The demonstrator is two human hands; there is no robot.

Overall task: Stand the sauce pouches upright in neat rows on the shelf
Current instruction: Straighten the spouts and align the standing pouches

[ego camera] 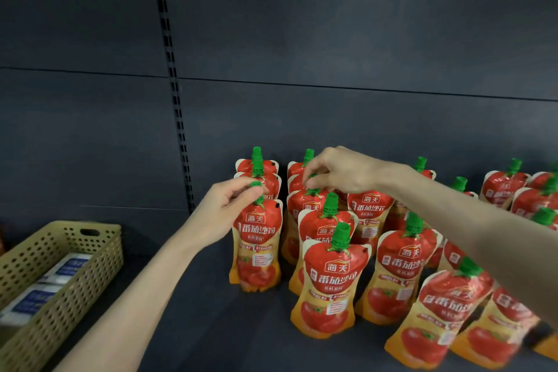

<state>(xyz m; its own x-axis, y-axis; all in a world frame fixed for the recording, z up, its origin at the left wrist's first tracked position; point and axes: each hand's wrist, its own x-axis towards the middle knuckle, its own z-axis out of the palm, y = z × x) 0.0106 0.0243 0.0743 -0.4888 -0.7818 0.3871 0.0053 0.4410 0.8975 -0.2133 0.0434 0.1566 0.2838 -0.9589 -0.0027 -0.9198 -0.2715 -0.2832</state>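
Dark shelf (211,326), dark back panel behind. Nearest, right: a pouch (444,311) leaning left, needing straightening. Left: a basket (60,275), apart. Further in, left hand (225,208) pinching the green cap of the front-left pouch (256,248), upright; best steadied, base flattened, aligned with those behind. Beyond, right hand (338,170) pinched on the cap of a mid-row pouch (305,205); better eased back gently, neighbours undisturbed.

Both my bare arms reach forward. My left hand (225,205) is raised at the wrist, fingers (252,192) pinched together on a cap. My right hand (338,170) arches palm down, forearm crossing in from the right, fingertips curled and pinched on another cap.
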